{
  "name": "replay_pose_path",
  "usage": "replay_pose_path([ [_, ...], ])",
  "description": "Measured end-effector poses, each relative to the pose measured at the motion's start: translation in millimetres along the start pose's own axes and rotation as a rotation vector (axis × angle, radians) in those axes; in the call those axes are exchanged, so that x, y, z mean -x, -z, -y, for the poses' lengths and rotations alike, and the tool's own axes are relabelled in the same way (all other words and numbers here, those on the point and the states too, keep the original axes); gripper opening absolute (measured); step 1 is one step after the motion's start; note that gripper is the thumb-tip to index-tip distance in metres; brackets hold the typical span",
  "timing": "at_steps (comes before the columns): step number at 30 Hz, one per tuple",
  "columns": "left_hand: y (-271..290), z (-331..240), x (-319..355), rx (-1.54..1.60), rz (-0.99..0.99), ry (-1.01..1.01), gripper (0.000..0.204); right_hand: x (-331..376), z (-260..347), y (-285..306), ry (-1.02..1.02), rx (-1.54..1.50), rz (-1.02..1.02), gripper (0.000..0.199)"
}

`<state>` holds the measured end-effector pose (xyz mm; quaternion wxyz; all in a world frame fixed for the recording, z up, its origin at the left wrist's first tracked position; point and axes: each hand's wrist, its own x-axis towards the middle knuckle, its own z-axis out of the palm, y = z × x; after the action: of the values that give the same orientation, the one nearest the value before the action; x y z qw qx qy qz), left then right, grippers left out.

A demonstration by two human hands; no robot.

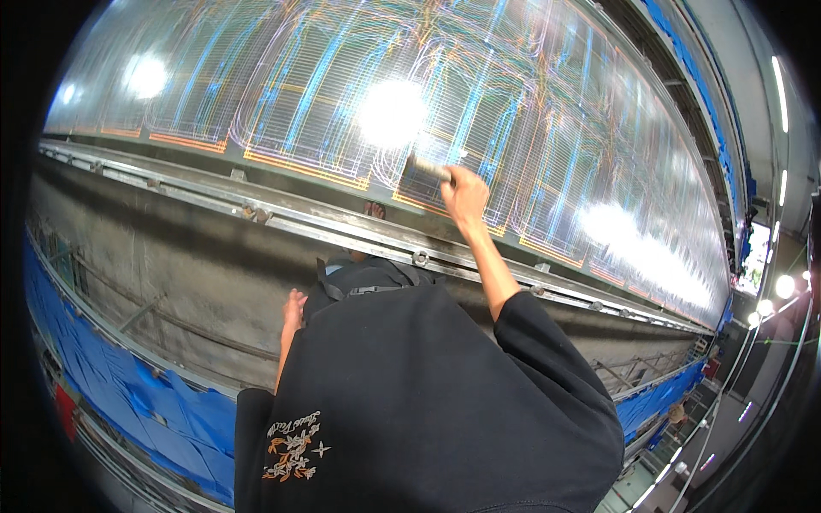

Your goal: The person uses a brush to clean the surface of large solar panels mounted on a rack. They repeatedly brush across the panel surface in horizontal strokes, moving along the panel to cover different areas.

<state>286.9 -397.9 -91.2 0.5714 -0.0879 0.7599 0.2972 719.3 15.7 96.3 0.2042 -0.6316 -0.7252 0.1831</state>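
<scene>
**Right hand holds brush against glossy panel; left hand hangs free**

1. Right hand: The arm is extended forward and upward from the black short sleeve. The grip is closed around the handle of a flat brush. The brush points to the person's left, and its head lies against the panel face, just beside a bright light reflection.

2. Left hand: The hand hangs low beside the body, near the dark trousers. The fingers appear loosely extended and hold nothing. The hand is well apart from the brush and from the panel.

3. Panel: A large, glossy, transparent sheet fills the upper part of the view. It carries many fine lines in blue, orange, purple and white, arranged in looping rectangular tracks. Several lamp reflections glare on its face. Its edges bend with the lens.

4. Metal rail: A grey frame rail with bolts runs along the lower edge of the panel, between the panel and the person. One bolt sits just below the right forearm.

5. Surroundings: A grey concrete floor channel lies below the rail. Blue sheeting covers the structure at lower left. Ceiling lamps show at the far right.
</scene>
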Motion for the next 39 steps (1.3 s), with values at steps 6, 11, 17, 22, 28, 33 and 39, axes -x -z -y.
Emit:
replay_pose_path([
  [6,-61,-39,27,-0.200,0.038,-0.083,0.076,-52,-26,-4,-0.015,-0.003,-0.073,0.038],
  [11,-75,-77,30,-0.145,-0.005,0.027,0.073,62,-20,-10,0.070,0.067,0.005,0.039],
  [17,-71,-86,31,-0.330,0.026,-0.002,0.071,9,-54,34,-0.083,-0.003,-0.123,0.036],
  [22,-84,-113,48,-0.421,0.044,0.029,0.070,-22,-94,21,-0.003,0.007,-0.272,0.038],
  [28,-62,-114,38,-0.320,-0.003,0.006,0.070,100,-27,9,0.023,0.075,-0.063,0.040],
  [33,-37,-108,-2,-0.603,-0.070,-0.084,0.061,70,-5,16,-0.099,-0.074,-0.061,0.033],
  [39,17,-133,-54,-0.492,-0.112,-0.135,0.061,-14,101,-43,0.036,-0.184,0.063,0.033],
])
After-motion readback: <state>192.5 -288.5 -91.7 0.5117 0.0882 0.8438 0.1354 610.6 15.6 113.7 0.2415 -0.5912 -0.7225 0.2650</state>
